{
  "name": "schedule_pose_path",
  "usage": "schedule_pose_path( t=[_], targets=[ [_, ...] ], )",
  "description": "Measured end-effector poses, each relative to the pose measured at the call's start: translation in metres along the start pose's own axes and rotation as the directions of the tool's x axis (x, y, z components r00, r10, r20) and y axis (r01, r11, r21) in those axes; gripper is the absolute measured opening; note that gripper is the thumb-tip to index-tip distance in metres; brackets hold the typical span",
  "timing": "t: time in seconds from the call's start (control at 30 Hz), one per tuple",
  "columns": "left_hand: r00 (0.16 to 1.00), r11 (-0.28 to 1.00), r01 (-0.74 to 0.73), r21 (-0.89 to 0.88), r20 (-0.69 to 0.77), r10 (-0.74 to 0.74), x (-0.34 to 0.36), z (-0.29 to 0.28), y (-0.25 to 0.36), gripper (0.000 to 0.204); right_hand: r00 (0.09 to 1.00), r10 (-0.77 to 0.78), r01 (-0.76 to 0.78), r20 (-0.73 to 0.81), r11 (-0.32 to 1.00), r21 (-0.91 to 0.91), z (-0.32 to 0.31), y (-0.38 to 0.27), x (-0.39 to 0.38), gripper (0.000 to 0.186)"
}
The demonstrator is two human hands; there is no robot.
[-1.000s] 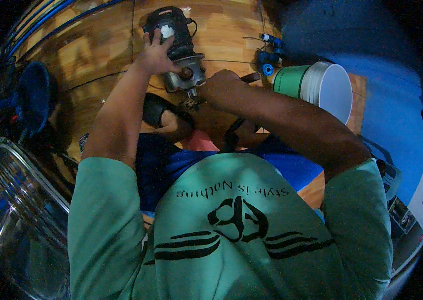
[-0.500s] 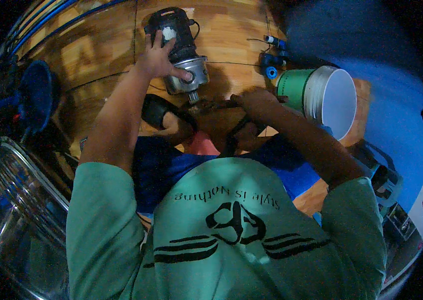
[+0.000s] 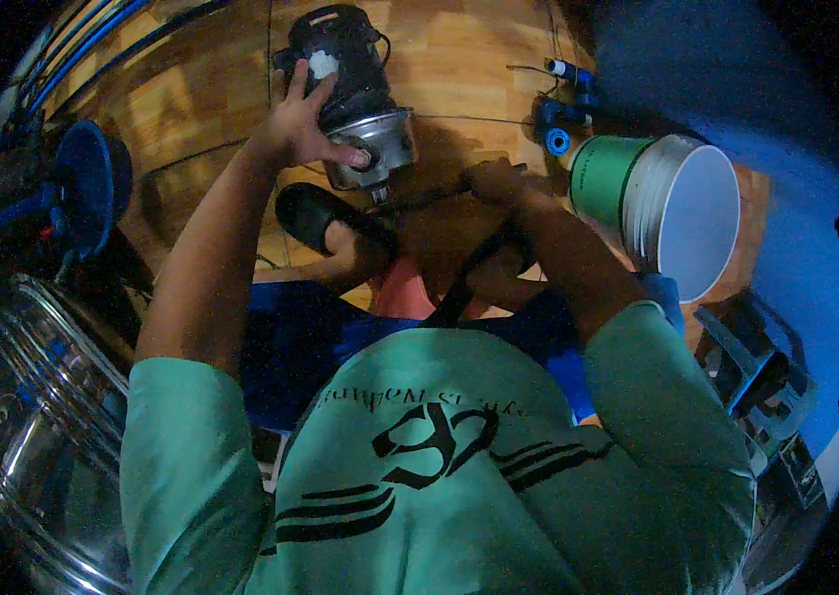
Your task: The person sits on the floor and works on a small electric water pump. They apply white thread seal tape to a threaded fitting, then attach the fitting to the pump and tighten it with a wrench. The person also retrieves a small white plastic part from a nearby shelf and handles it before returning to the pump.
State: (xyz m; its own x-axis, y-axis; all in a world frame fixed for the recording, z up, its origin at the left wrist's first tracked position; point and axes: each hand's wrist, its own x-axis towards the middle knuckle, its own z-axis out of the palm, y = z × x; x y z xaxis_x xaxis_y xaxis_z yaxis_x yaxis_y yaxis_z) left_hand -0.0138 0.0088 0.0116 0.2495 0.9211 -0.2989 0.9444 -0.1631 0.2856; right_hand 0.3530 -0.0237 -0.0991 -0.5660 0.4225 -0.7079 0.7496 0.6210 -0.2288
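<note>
A power-tool-like machine with a black body point(image 3: 355, 84) and a silver metal housing point(image 3: 390, 144) lies on the wooden floor ahead of me. A short shaft point(image 3: 379, 195) points from the housing toward me. Over the machine my left hand point(image 3: 297, 127) spreads its fingers, with the thumb pressed on the silver housing. My right hand point(image 3: 497, 185) is closed around a long, thin, dark tool point(image 3: 431, 198), whose far end reaches close to the shaft. Shadow hides whether the tool touches the shaft, and its exact kind.
At the right a green and white bucket point(image 3: 603, 178) lies on its side, near dark blue fittings point(image 3: 558, 142). A blue basin point(image 3: 92, 188) stands left, above a large shiny metal vessel point(image 3: 38, 397). My sandalled feet point(image 3: 315, 218) flank the work. Blue pipes point(image 3: 92, 59) run far left.
My right hand has swung the tool's handle away from my body, its far end staying near the shaft. My left hand remains on the machine. The whole view has shifted slightly.
</note>
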Motion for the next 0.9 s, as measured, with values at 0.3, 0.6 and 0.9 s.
schedule_pose_path(
  t=[0.3, 0.6, 0.9],
  targets=[
    [0.998, 0.999, 0.044, 0.019, 0.041, -0.044, -0.004, -0.013, 0.011, 0.141, 0.999, -0.004, 0.006, -0.038, 0.999, 0.032, -0.047, -0.017, -0.052, 0.03],
    [0.993, 0.992, 0.088, 0.091, 0.068, -0.094, -0.003, -0.02, 0.021, 0.141, 0.975, 0.183, -0.155, 0.128, 0.967, -0.201, -0.157, -0.124, -0.115, 0.028],
    [0.988, 0.99, 0.1, 0.095, 0.11, -0.11, -0.004, -0.021, 0.018, 0.144, 0.977, 0.119, -0.079, 0.179, 0.974, -0.213, -0.195, -0.194, -0.102, 0.032]
  ],
)
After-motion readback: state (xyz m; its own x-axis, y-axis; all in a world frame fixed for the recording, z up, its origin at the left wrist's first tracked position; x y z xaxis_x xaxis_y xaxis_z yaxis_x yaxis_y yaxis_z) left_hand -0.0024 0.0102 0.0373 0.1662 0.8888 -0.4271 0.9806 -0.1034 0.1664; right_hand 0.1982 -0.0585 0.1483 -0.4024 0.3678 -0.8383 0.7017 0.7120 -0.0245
